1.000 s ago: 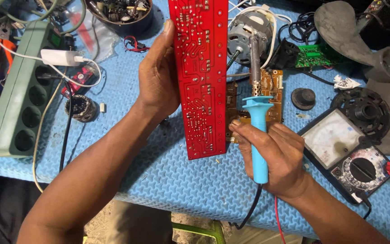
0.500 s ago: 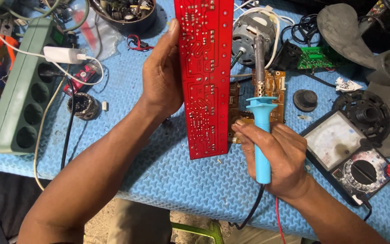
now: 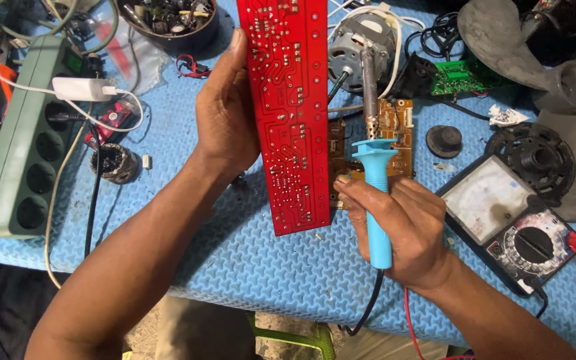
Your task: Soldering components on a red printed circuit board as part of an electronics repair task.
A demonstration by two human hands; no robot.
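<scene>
My left hand (image 3: 225,120) grips the left edge of a long red circuit board (image 3: 287,113), held upright over the blue mat with its solder side toward me. My right hand (image 3: 405,227) is closed around the light blue handle of a soldering iron (image 3: 375,193), whose metal tip points up and away, just right of the red board. A smaller brown circuit board (image 3: 395,133) lies flat on the mat behind the iron, partly hidden by the red board and my right hand.
A green power strip (image 3: 21,140) with a white plug lies at left. An analog multimeter (image 3: 508,223) with red lead sits at right, near grey fan blades (image 3: 535,47), a black round part (image 3: 531,160), a fan motor (image 3: 351,43) and a bowl of small parts (image 3: 168,17).
The red board and my left hand shifted slightly to the right and up in view. The soldering iron stays upright beside the board, barely moved.
</scene>
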